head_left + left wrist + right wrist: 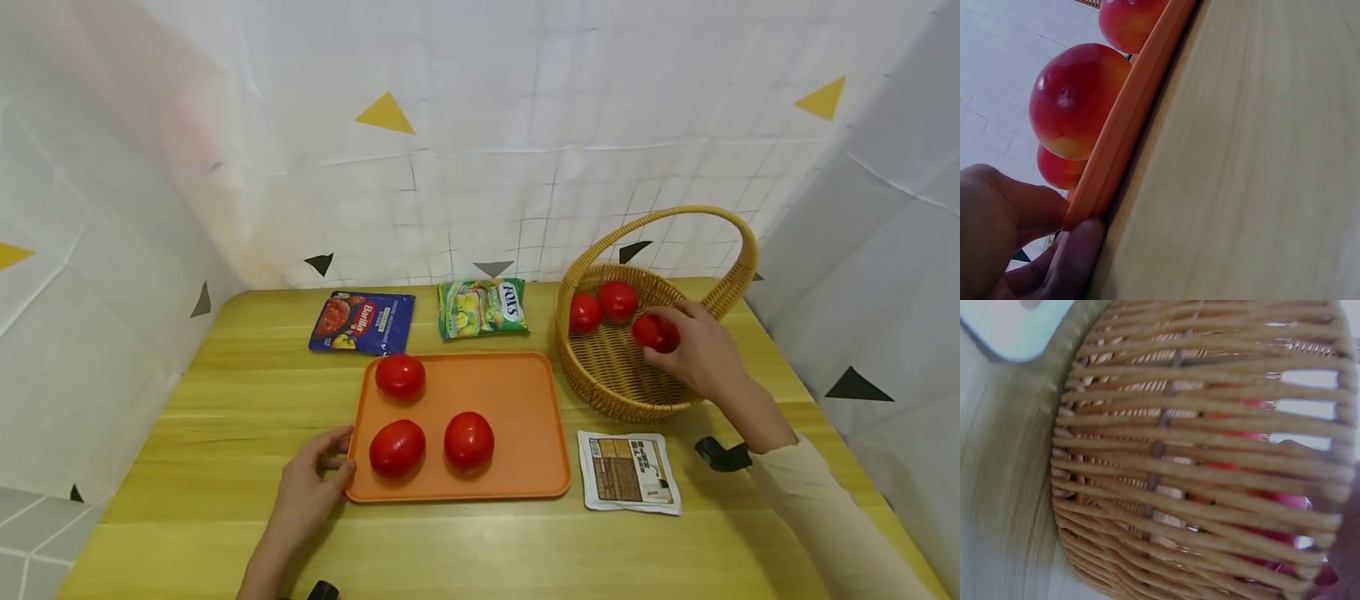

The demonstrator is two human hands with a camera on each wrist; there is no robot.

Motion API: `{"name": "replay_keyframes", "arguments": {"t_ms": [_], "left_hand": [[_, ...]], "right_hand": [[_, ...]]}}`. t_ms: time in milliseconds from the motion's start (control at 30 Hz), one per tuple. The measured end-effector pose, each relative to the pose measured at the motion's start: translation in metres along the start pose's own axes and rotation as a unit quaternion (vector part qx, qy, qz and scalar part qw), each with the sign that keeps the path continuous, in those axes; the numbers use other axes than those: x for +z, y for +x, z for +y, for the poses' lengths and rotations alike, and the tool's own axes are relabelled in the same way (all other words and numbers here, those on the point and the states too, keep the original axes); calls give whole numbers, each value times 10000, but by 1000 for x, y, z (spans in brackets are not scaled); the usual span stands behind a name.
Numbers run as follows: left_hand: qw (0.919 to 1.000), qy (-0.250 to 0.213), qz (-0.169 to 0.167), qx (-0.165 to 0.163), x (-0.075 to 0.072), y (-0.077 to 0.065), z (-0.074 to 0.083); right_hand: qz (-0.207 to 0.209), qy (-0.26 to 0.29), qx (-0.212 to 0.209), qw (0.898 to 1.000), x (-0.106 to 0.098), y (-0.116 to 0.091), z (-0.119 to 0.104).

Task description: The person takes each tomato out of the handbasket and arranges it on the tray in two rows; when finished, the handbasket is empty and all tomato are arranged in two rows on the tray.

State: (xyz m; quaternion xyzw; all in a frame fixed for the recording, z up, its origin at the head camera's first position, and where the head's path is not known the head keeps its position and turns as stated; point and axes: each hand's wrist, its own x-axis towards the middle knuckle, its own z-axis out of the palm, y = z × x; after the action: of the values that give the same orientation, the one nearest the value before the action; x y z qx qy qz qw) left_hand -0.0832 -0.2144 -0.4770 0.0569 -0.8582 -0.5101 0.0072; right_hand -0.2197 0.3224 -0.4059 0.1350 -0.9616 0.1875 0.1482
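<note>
My left hand (309, 490) pinches the near left corner of an orange tray (521, 417), which lies on the table. In the left wrist view, the thumb and a finger sit on either side of the tray's rim (1119, 134). Three red tomatoes lie on the tray: one at the back left (401, 377), one at the front left (397, 448) and one near the middle (469, 441). At the right, my right hand (703, 348) holds another tomato (654, 332) inside a wicker basket (611, 403). Two more tomatoes (618, 300) rest in the basket's far left part.
The basket's tall handle (660, 215) arches over its opening. Behind the tray lie a blue Barilla pouch (363, 323) and a green Fox's candy bag (482, 308). A white and brown packet (630, 472) lies in front of the basket. White sheeting (480, 167) stands around the table.
</note>
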Motion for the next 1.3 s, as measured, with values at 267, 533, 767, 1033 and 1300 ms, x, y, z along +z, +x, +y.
{"name": "replay_keyframes", "arguments": {"t_ms": [267,533,767,1033,1300], "left_hand": [[10000,54,-23,39,0,-1,0],[9999,56,-22,106,-2,-1,-1],[9998,-4,-23,180,-2,-1,0],[9998,1,-14,198,-1,0,-1],[9998,75,4,209,-1,0,-2]], "right_hand": [[261,43,-298,9992,-7,-9,-14],[649,2,-613,9960,-13,-15,-29],[842,27,-859,9927,-20,-19,-45],[965,107,-1176,9883,-21,-21,-59],[1076,309,-1389,9840,-18,-25,-74]]}}
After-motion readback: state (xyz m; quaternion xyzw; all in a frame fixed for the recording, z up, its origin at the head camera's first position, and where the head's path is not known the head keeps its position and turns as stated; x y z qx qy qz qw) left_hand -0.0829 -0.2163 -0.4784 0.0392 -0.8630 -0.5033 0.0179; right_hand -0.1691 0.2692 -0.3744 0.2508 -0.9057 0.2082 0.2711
